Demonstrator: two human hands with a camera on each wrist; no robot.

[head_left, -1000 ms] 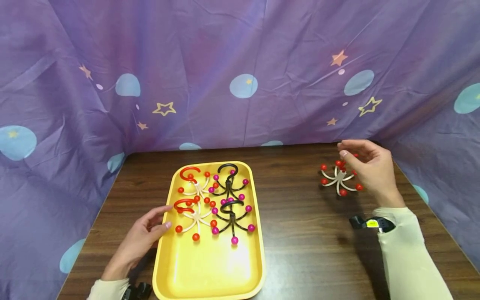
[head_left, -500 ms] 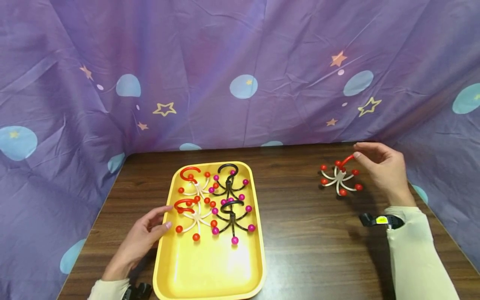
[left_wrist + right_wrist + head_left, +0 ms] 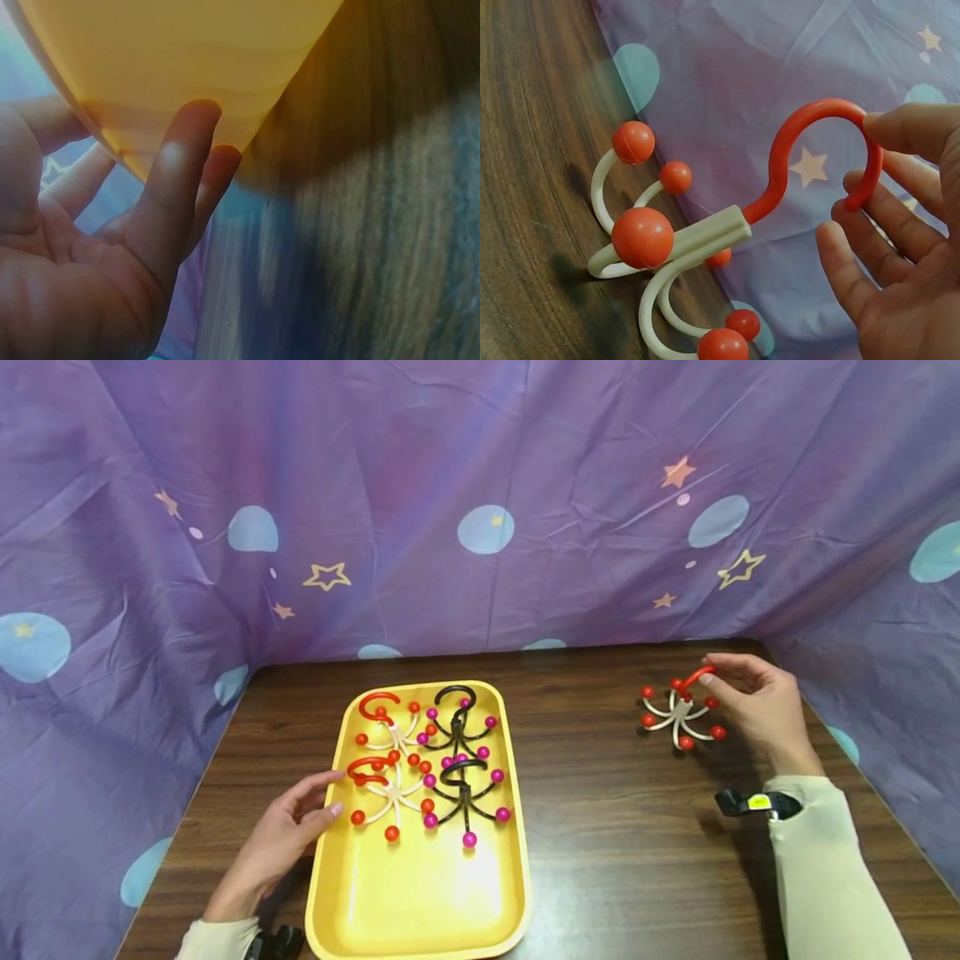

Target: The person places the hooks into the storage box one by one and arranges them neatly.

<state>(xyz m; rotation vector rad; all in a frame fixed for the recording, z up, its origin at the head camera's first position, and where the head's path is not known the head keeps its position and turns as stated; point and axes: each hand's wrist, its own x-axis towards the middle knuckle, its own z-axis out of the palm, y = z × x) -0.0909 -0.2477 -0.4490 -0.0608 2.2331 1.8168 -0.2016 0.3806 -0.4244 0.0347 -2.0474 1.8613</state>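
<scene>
On the right of the table, a claw-shaped massager [image 3: 681, 717] stands on its white curved legs with red ball tips. My right hand [image 3: 763, 710] pinches its red hook handle [image 3: 780, 161] between thumb and fingers; in the right wrist view the other fingers are spread. A yellow tray [image 3: 420, 910] is at left centre. The left hand [image 3: 277, 839] holds the tray's left rim, with several fingers [image 3: 180, 165] against the outer wall in the left wrist view. Two white-and-red massagers [image 3: 395, 792] and two black ones with pink balls [image 3: 464, 797] lie in the tray's far half.
A dark wooden table [image 3: 600, 860] lies under everything. Purple cloth [image 3: 390, 460] with stars and blue spots hangs behind it and along both sides. Each wrist wears a black strap camera, such as the right one [image 3: 757, 803].
My right hand has shifted from above the massager to the right side of its red hook, then slightly back left and down. The massager stays in place. Left hand and tray have not moved.
</scene>
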